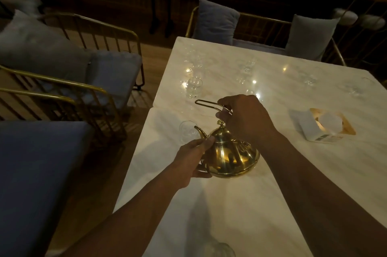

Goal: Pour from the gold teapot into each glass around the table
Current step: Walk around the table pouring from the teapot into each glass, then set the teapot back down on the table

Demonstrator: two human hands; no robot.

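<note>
Gold teapot (232, 156) sits on the near-left part of the pale, veined marble table (240, 204), a round-bellied pot of polished metal with a knobbed lid and a thin curved spout (200, 131). Its long axis runs from near right to far left, spout leading, and the spout tip lies just beside a small clear glass (186, 131), so pouring looks to call for a tilt toward the far left. The right hand (245, 118) is above the lid, fingers curled round the wire loop handle (206, 103), which rises and leans leftward. The left hand (192, 156) cups the pot's left flank, thumb on its shoulder, fingers wrapped beneath. Another glass (194, 87) stands farther off, and more seem scattered beyond it, though the dim light makes them hard to count. A white tissue box (310, 129) lies well to the right
</note>
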